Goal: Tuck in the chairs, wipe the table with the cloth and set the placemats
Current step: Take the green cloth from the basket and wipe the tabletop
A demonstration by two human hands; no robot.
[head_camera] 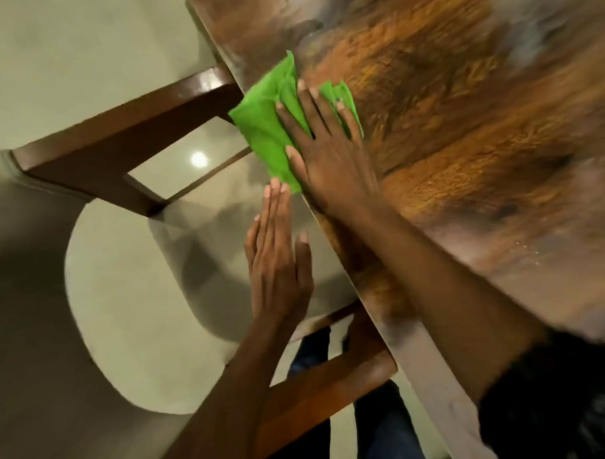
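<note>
At the lower right of the frame, a dark sleeve (553, 392) covers the right upper arm, blurred. Below centre, dark trouser legs (380, 429) show between the wooden rails of a chair (316, 383) that stands against the worktop edge.

The left hand (278, 261) sits left of centre, off the worktop (462, 120), over the floor. Its fingers are straight and held together, thumb slightly apart, palm turned down; it grasps nothing. Its fingertips lie just beside the lower corner of the cloth (266, 127), at the worktop edge; contact with the cloth cannot be confirmed.

The right hand (326, 159) lies flat at centre frame, fingers spread and straight, pressing the cloth onto the worktop. The hand is released, not clenched: no finger curls around the fabric.

The cloth is bright green and crumpled. It sits at the left edge of the worktop, upper centre of the frame, with part of it overhanging the edge toward the left. Folds of it show between and beyond the right fingers.

The worktop is brown wood grain with a glossy finish and fills the right and upper right of the frame, blurred in places.

At the left, a second chair (119, 132) with a dark wooden frame stands against the worktop edge. The floor (82, 48) is pale and reflects a round light (199, 159).
</note>
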